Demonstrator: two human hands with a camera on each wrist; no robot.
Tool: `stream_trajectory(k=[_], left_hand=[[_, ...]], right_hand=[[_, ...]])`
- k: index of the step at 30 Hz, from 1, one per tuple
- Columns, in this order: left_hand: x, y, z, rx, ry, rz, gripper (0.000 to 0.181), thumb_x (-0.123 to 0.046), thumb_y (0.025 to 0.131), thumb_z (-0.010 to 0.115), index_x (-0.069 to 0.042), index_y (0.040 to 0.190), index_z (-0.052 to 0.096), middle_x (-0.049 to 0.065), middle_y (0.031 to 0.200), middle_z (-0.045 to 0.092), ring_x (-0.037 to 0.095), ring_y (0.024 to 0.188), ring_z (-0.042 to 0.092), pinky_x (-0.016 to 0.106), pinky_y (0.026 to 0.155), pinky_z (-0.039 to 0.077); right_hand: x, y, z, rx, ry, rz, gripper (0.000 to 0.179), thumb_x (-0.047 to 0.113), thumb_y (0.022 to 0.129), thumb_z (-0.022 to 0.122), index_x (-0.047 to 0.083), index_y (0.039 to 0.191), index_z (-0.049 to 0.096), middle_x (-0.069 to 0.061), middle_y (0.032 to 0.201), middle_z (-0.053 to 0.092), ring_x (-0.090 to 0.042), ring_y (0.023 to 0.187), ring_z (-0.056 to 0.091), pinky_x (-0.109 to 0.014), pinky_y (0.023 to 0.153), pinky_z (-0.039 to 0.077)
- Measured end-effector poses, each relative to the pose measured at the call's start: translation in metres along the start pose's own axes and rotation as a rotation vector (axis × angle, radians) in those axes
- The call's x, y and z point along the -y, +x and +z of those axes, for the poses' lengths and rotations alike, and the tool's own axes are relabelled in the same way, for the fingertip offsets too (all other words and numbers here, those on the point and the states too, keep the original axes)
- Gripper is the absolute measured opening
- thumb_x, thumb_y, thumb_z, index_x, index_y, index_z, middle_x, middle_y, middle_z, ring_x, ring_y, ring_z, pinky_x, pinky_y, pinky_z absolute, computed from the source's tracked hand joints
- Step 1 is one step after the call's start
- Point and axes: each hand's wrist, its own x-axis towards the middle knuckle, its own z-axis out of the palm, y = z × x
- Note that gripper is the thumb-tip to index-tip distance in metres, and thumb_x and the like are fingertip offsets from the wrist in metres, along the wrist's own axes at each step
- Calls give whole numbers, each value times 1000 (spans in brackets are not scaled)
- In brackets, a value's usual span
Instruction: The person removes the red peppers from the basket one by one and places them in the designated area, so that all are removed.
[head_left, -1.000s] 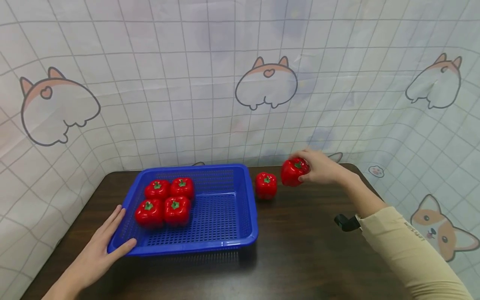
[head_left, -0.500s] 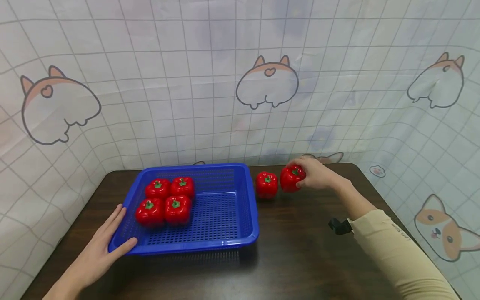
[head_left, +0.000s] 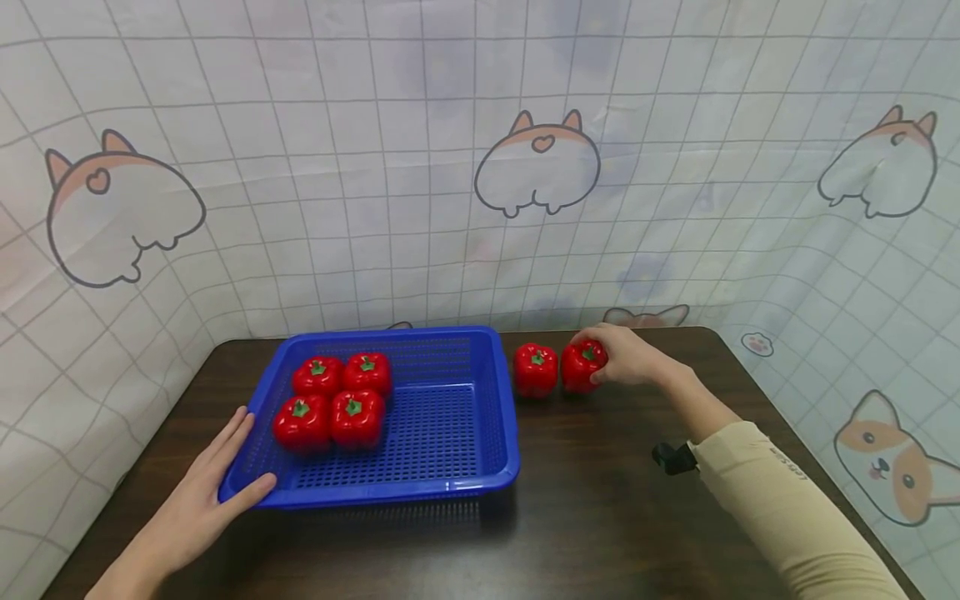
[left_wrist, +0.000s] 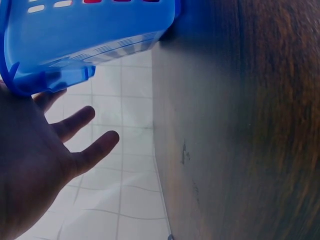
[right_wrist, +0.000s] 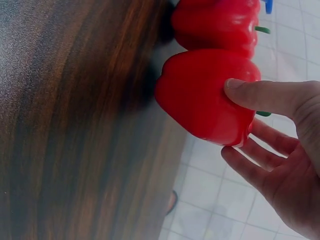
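My right hand holds a red bell pepper at the back of the table, thumb on one side and fingers on the other. In the right wrist view the thumb presses the glossy side of this pepper, its green stem partly behind the thumb. A second red bell pepper stands just left of it. Several more bell peppers sit together in the left half of a blue plastic basket. At the basket's front left corner rests my left hand, fingers straight along the rim; the left wrist view shows them spread.
The dark wooden table carries the basket left of its middle. A white gridded cloth with cartoon dogs hangs behind the table and at both sides. A black strap piece shows under the right sleeve.
My right hand has brought its bell pepper down and slightly left, close beside the second one. The left hand stays at the basket's corner.
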Motion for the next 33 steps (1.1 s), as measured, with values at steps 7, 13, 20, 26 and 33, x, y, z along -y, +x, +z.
stream_trajectory(k=[7, 13, 20, 26, 33], left_hand=[[-1, -1, 0, 0, 1, -2, 84, -30, 100, 66, -15, 166, 16, 10, 172, 3, 56, 149, 6, 84, 103, 12], [-2, -2, -1, -1, -1, -8, 84, -31, 100, 66, -15, 166, 16, 9, 172, 3, 55, 150, 6, 84, 103, 12], [-4, -1, -1, 3, -7, -12, 84, -31, 100, 66, -14, 166, 16, 10, 172, 3, 57, 149, 6, 85, 103, 13], [-3, -1, -3, 0, -2, -16, 84, -31, 100, 65, -15, 166, 16, 9, 172, 2, 56, 149, 6, 84, 103, 13], [-2, 0, -2, 3, -11, -15, 84, -32, 100, 65, -14, 166, 16, 9, 172, 2, 56, 149, 7, 84, 103, 13]], right_hand=[[0, 2, 4, 7, -4, 31, 52, -1, 80, 82, 3, 129, 66, -17, 127, 61, -35, 113, 57, -53, 92, 54], [-1, 3, 5, 16, 0, 29, 52, 2, 81, 84, 3, 129, 66, -18, 128, 61, -36, 115, 57, -53, 94, 53], [1, 3, 5, 14, 1, 16, 50, 1, 81, 83, 2, 128, 66, -17, 126, 62, -35, 114, 57, -53, 94, 53], [4, 4, 6, 6, -17, 15, 49, 2, 81, 84, 3, 127, 67, -15, 124, 62, -33, 111, 58, -50, 92, 55], [5, 2, 6, 0, -5, 16, 47, 4, 83, 84, 2, 127, 67, -17, 124, 61, -34, 110, 58, -50, 91, 55]])
